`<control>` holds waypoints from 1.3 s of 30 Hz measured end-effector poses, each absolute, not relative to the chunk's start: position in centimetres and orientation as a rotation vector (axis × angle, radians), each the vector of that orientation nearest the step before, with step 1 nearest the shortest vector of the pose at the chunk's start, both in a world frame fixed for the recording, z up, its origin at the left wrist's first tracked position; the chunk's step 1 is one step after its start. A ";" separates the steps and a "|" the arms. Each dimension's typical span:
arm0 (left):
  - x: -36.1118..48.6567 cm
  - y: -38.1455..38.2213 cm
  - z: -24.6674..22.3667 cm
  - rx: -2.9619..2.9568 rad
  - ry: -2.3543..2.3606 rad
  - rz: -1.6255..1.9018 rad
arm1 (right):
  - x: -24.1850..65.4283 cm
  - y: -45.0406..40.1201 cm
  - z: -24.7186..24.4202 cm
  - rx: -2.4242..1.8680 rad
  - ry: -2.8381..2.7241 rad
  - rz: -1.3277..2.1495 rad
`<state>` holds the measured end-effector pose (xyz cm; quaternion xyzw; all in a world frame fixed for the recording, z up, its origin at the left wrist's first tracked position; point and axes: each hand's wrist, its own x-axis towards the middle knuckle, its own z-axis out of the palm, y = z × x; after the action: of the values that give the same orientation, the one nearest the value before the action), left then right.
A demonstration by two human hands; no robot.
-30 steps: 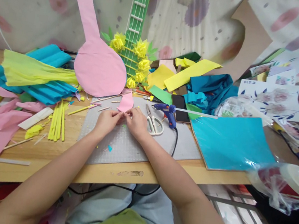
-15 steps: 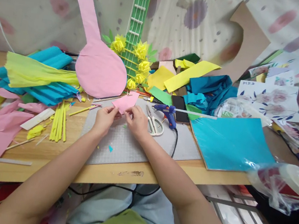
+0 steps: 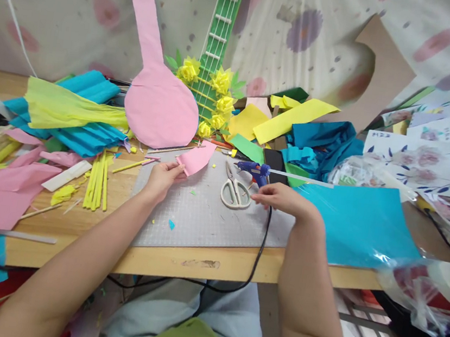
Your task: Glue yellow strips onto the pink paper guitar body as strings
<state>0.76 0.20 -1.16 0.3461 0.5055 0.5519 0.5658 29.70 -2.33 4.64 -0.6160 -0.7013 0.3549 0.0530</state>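
Note:
My left hand pinches the lower left edge of a pink paper piece, which is lifted a little above the grey cutting mat. My right hand is at the handle of a blue glue gun with a clear glue stick in its back. Its fingers stretch leftward over the lower handle, and their tips come close to the finger loops of the white-handled scissors. The grip end is hidden by the hand, and no firm hold on it shows.
Behind the mat stand a pink banjo-shaped cutout and a green stringed neck with yellow paper flowers. Yellow strips lie left. A blue sheet lies right. The gun's black cord hangs over the table edge.
My right hand has let go of the pink paper and moved right to the glue gun. My left hand keeps the paper. The whole view has shifted slightly.

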 end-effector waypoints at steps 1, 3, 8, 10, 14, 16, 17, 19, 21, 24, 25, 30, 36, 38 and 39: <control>0.8 0.2 -1.1 0.816 1.193 1.294 | 30.7 -2.4 4.7 -1.979 -2.127 0.985; 1.0 0.2 -1.2 0.820 1.205 1.286 | 32.2 -2.2 4.5 -2.166 -2.053 0.672; 1.0 0.2 -1.4 0.834 1.196 1.288 | 32.3 -0.4 2.4 -2.142 -1.901 0.532; 1.0 0.1 -1.5 0.843 1.190 1.288 | 31.6 0.2 1.4 -2.031 -1.887 0.585; 0.9 0.1 -1.5 0.873 1.200 1.281 | 30.6 0.8 -0.5 -1.855 -1.802 0.603; 1.0 0.1 -1.4 0.884 1.215 1.277 | 30.4 0.9 -1.2 -1.845 -1.729 0.557; 1.0 0.1 -1.4 0.888 1.217 1.280 | 30.3 1.0 -1.4 -1.842 -1.706 0.536; 1.1 0.1 -1.4 0.893 1.206 1.299 | 30.1 1.0 -1.7 -1.838 -1.682 0.498; 1.1 0.2 -1.5 0.896 1.179 1.320 | 29.9 1.0 -1.7 -1.852 -1.664 0.454; 1.0 0.3 -1.7 0.899 1.165 1.343 | 29.5 0.8 -1.5 -1.861 -1.649 0.411; 1.0 0.3 -1.7 0.901 1.167 1.348 | 29.4 0.7 -1.4 -1.857 -1.649 0.404; 1.0 0.5 -1.9 0.916 1.163 1.358 | 29.0 0.6 -1.2 -1.871 -1.657 0.384; 1.1 0.3 -1.4 0.870 1.151 1.360 | 28.8 0.7 -1.2 -1.908 -1.666 0.370; 1.1 0.2 -1.2 0.856 1.148 1.346 | 28.7 0.8 -1.2 -1.907 -1.672 0.370; 1.1 0.2 -1.1 0.851 1.152 1.341 | 28.7 0.8 -1.3 -1.910 -1.673 0.369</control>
<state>1.10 0.20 -1.11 0.3606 0.4881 0.5679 0.5561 28.71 0.81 -1.27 -0.7139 -0.6251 0.1378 0.2839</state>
